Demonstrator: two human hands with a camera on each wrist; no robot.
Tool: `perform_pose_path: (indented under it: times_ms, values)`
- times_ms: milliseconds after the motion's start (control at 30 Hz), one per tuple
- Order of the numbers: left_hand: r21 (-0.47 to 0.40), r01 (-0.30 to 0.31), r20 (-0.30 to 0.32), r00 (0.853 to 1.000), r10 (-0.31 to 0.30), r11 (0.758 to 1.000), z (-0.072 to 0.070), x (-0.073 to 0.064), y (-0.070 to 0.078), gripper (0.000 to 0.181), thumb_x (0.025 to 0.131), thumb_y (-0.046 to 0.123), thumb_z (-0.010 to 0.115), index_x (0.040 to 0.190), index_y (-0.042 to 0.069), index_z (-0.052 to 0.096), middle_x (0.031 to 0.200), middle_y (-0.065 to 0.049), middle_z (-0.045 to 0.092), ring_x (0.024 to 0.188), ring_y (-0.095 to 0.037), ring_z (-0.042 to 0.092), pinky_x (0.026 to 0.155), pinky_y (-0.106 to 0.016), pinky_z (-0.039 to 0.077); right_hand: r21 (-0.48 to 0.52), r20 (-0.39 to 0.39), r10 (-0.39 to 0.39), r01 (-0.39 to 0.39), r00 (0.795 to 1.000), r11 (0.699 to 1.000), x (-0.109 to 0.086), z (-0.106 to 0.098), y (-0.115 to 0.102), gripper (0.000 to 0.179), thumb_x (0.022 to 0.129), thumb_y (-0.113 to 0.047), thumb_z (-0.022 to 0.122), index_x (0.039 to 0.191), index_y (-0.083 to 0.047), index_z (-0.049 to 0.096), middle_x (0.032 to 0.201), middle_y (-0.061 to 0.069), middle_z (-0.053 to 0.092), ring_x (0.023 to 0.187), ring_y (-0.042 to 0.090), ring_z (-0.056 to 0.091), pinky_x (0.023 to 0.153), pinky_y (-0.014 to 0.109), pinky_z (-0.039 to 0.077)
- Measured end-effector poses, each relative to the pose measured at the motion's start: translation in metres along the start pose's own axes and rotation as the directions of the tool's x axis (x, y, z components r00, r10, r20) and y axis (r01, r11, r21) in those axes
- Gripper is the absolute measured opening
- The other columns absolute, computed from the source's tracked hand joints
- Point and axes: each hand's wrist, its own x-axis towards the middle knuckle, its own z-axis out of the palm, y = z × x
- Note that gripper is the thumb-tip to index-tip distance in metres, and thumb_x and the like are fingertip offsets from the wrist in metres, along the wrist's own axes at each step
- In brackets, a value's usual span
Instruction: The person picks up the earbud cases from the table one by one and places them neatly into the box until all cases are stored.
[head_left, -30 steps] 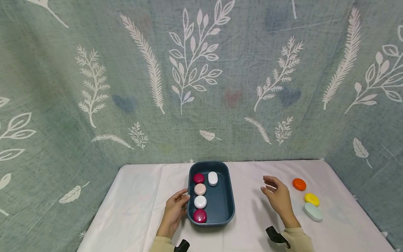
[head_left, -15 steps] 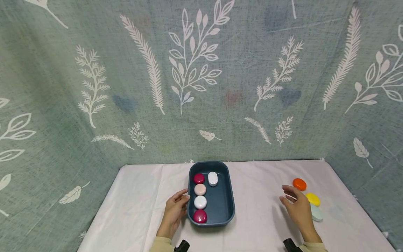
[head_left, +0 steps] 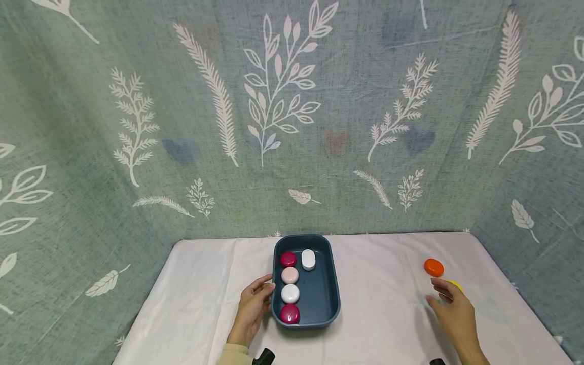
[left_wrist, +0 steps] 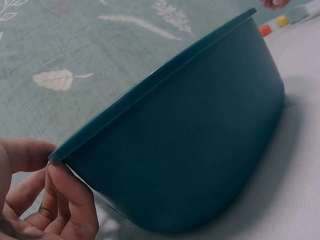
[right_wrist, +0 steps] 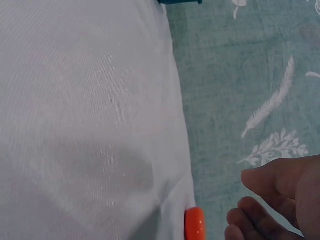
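Note:
My left hand (head_left: 251, 308) pinches the left rim of a dark blue tray (head_left: 319, 299); in the left wrist view the thumb lies on one side of the rim and a finger on the other. My right hand (head_left: 456, 314) hovers with relaxed, bent fingers over the right of the table, holding nothing. It covers most of a yellow rounded piece (head_left: 456, 285). A glossy orange disc (head_left: 434, 267) lies just beyond its fingertips. The pale mint piece (left_wrist: 299, 14) is hidden behind this hand in the head view but shows in the left wrist view.
Inside the tray, a left column holds a crimson disc (head_left: 288, 259), a pale pink disc (head_left: 289, 275), a white disc (head_left: 290, 293) and another crimson disc (head_left: 289, 314). A white oval piece (head_left: 308, 260) sits at the back right. Patterned green cloth (head_left: 337, 101) hangs behind the white-covered table (head_left: 374, 304).
My right hand has moved rightward and toward me, from between the tray and the loose pieces to over the yellow and mint ones. The left hand and tray have stayed put.

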Motion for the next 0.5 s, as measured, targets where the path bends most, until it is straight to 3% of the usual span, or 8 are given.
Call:
perform_pose_path:
  times_ms: [67,167,500]
  values:
    - [-0.002,0.002,-0.002,1.000,-0.002,1.000,0.000,0.000,0.000,0.040,0.101,0.007,0.067,0.140,-0.003,0.062,0.094,0.003,0.062,0.074,-0.009,0.056,0.060,-0.021,0.051,-0.017,-0.007,0.014,-0.014,1.000,1.000,-0.001,-0.003,0.002,0.048,0.091,0.004,0.074,0.137,0.009,0.060,0.135,0.031,0.062,0.124,0.046,0.060,0.101,0.033,0.048]
    - [-0.004,-0.003,-0.001,1.000,0.003,1.000,0.000,0.000,-0.001,0.040,0.101,0.006,0.067,0.140,-0.004,0.062,0.093,0.003,0.062,0.074,-0.009,0.056,0.059,-0.021,0.051,-0.028,-0.012,0.028,-0.029,1.000,0.999,-0.002,-0.006,0.005,0.049,0.091,0.004,0.073,0.138,0.009,0.060,0.136,0.032,0.061,0.124,0.047,0.058,0.104,0.054,0.044]
    - [-0.003,-0.020,-0.004,1.000,0.020,1.000,-0.001,0.001,-0.001,0.041,0.100,0.005,0.067,0.140,-0.006,0.061,0.094,0.002,0.063,0.075,-0.009,0.057,0.060,-0.021,0.051,-0.061,0.017,0.116,-0.115,0.993,0.992,0.000,-0.009,0.014,0.053,0.092,0.004,0.071,0.141,0.012,0.054,0.140,0.035,0.050,0.129,0.053,0.049,0.110,0.066,0.040]
